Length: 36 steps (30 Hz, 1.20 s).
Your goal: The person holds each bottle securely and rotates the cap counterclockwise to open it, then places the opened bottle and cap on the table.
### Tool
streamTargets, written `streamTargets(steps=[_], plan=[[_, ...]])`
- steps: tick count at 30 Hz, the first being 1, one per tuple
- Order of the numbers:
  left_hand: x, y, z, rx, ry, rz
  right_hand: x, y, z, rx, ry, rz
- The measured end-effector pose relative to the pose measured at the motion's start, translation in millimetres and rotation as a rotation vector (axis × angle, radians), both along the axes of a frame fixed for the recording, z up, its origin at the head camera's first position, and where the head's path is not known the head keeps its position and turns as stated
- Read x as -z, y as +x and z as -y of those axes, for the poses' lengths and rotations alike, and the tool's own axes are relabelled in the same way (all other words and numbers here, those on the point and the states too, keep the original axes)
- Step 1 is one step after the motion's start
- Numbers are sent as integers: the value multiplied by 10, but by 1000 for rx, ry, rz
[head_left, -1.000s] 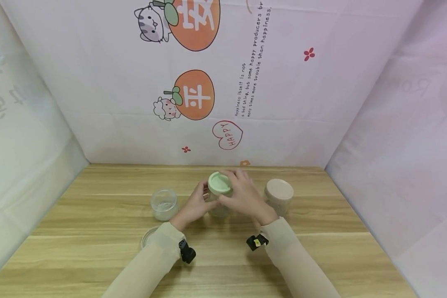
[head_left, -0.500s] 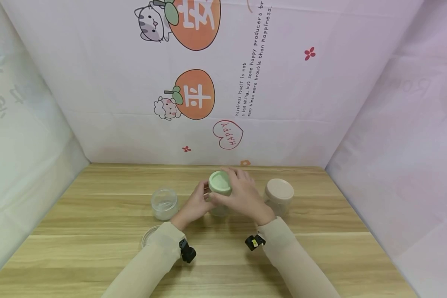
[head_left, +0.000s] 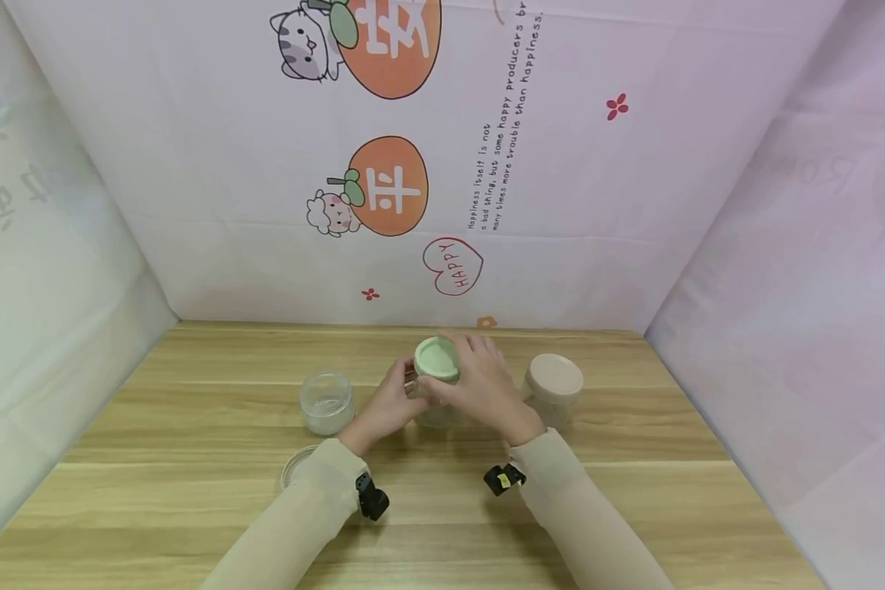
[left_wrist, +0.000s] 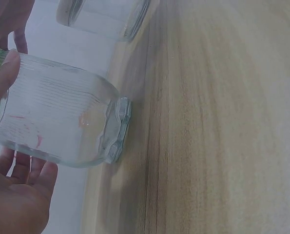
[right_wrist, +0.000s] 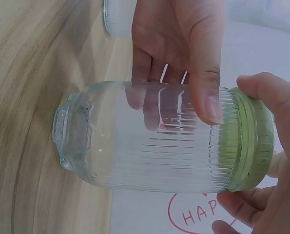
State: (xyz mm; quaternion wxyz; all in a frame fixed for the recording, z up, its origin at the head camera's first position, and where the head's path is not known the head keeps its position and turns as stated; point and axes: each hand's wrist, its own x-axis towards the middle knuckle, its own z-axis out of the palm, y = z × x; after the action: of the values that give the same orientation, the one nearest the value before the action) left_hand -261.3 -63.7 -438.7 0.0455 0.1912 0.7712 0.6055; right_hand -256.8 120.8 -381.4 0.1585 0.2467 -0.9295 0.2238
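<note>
I log left hand (head_left: 387, 405) curled round glass jar (right_wrist: 149, 146), right hand (head_left: 484, 392) gripping its green lid (head_left: 437, 358). Likely lid-turning; next needs jar steady.

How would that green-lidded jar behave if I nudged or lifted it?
The clear jar looks like glass, so it is probably stiff and could break if dropped. Its shiny wall may be slippery, though the fine ridges near the green lid might help. Being taller than wide, it could tip if pushed high up.

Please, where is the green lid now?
In the head view, the green lid is below centre, atop the clear jar, between the hands, left of the beige lid.
</note>
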Motion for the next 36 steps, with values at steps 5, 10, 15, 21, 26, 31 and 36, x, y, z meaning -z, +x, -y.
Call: streamTargets(steps=[5,10,15,21,26,31,36], plan=[[-1,-3,-1,2,1,0,-14,5,-3,2,-12,16],[18,-20,1,-1,-6,-3,-8,1,-3,-3,-32,5],[47,-41,4,-12,1,-4,-5,-12,0,-14,-92,-31],[47,-41,0,-23,22,23,-14,-15,-11,-26,-134,-48],[46,-31,-12,-27,21,50,-19,-3,-50,-50,-148,-44],[55,-31,-18,-40,4,54,-46,33,-95,-76,-151,-54],[51,-32,-22,-39,-5,37,-94,90,-134,-103,-155,-32]])
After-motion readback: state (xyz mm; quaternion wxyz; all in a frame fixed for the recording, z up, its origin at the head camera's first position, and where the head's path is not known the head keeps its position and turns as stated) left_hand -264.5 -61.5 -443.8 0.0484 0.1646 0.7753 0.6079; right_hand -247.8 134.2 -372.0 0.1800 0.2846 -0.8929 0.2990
